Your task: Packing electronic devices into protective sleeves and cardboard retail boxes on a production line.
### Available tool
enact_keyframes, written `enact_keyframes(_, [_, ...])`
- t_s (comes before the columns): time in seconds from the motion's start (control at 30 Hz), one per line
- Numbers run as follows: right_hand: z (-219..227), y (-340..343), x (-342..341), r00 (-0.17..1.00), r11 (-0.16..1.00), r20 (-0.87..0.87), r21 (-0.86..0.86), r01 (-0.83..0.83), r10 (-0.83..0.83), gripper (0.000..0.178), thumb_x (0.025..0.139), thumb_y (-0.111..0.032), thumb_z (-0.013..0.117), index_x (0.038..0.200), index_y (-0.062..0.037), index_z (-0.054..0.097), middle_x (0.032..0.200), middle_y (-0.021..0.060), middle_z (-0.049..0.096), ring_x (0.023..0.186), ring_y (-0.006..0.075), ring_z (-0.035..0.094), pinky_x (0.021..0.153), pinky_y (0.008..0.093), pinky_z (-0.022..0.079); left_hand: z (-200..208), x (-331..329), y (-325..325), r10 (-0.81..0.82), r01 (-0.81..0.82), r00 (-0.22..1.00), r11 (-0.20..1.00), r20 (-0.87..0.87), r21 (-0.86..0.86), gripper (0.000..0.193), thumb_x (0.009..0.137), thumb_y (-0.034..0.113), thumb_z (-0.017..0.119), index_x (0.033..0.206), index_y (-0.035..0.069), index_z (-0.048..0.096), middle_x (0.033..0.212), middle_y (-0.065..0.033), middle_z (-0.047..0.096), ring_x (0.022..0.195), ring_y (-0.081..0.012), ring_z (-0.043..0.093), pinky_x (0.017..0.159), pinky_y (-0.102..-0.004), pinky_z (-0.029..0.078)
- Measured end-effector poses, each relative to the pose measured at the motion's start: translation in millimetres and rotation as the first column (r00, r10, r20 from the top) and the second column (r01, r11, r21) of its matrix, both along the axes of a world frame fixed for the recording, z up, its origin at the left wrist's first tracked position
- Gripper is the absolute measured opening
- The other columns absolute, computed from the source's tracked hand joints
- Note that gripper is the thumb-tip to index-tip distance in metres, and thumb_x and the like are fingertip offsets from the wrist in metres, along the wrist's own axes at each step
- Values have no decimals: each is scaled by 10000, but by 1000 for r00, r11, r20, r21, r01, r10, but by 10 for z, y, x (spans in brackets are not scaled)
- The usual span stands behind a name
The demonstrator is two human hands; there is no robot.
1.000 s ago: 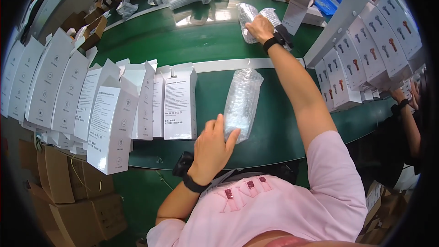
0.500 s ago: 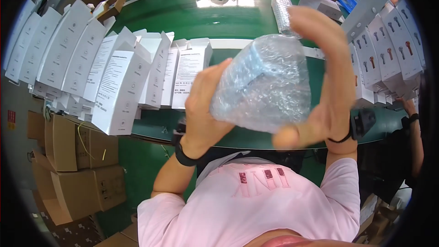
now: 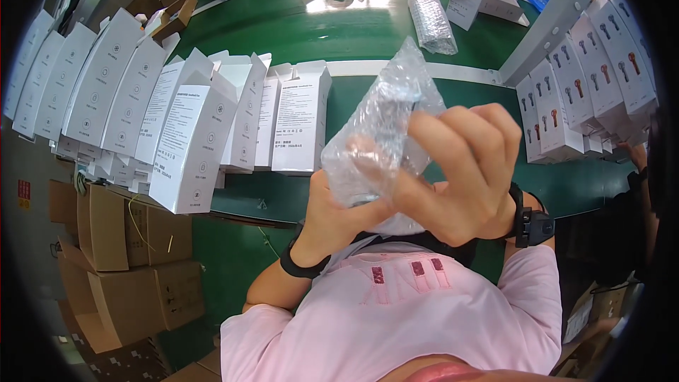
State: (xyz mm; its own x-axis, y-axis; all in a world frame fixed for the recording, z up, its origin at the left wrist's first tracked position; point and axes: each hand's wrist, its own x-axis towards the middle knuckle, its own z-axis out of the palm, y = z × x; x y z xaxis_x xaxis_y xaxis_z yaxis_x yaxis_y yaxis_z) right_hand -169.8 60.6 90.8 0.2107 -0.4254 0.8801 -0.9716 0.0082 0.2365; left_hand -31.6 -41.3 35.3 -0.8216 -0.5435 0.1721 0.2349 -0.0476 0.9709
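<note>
Both hands were closed on one bubble-wrap bag (image 3: 385, 124), held up close before my chest. My left hand (image 3: 336, 216) gripped its lower end from below, and my right hand (image 3: 463, 173) pinched its side at about 3 o'clock. At 10 o'clock from the bag, white cartons (image 3: 300, 120) stood in a row on the green belt (image 3: 353, 25). At 12 o'clock another wrapped bag (image 3: 431, 20) lay.

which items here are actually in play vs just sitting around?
In play:
- clear bubble-wrap pouch with an item inside, gripped by left hand and right hand

Lying about:
- second bubble-wrapped bundle on the green belt
- open white cartons standing in rows
- brown cardboard boxes below
</note>
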Motion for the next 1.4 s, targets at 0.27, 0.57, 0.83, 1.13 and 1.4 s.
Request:
enact_keyframes(0.27, [111, 10, -119, 971, 984, 224, 142, -112, 78, 272, 684, -119, 740, 935, -43, 666, 1008, 119, 662, 837, 283, 545, 700, 411, 422, -267, 166, -147, -285, 333, 942, 717, -178, 612, 817, 717, 434, 747, 1359, 29, 445, 1258, -158, 561, 1061, -263, 616, 904, -383, 517])
enact_keyframes(0.57, [89, -115, -20, 948, 949, 133, 96, -302, 288, 367, 666, -181, 743, 975, -45, 597, 994, 156, 639, 678, 239, 544, 628, 369, 413, -557, 59, -131, -412, 841, 386, -210, -825, 498, 758, 652, 589, 798, 1003, -42, 570, 902, -194, 602, 775, -323, 627, 612, -433, 555])
enact_keyframes(0.83, [33, -254, 119, 936, 946, 147, 9, -323, 318, 485, 718, -284, 783, 1083, -33, 586, 957, 157, 605, 752, 265, 588, 700, 405, 476, -591, -15, -70, -331, 881, 244, -316, -911, 351, 630, 828, 456, 706, 1154, -65, 565, 1075, -183, 619, 915, -314, 630, 770, -450, 551])
enact_keyframes(1.13, [-367, -166, -834, -54, 850, 994, 54, -524, -97, 226, 920, -188, 678, 1076, -28, 649, 907, -7, 675, 811, 91, 605, 743, 262, 500, -247, 76, -198, -193, 199, 970, 979, 147, -30, 585, 934, 284, 649, 1390, -41, 478, 1359, -193, 541, 1253, -291, 523, 1046, -378, 406])
enact_keyframes(1.4, [-1142, -68, -1647, 297, 786, 788, 597, -157, -539, 425, 948, -314, 631, 1263, -34, 572, 1238, 147, 597, 1161, 255, 577, 976, 361, 456, -331, -99, -234, 33, 177, 960, 694, 277, -698, 588, 771, 169, 793, 1314, 54, 600, 1419, -182, 502, 1365, -400, 392, 1093, -473, 353])
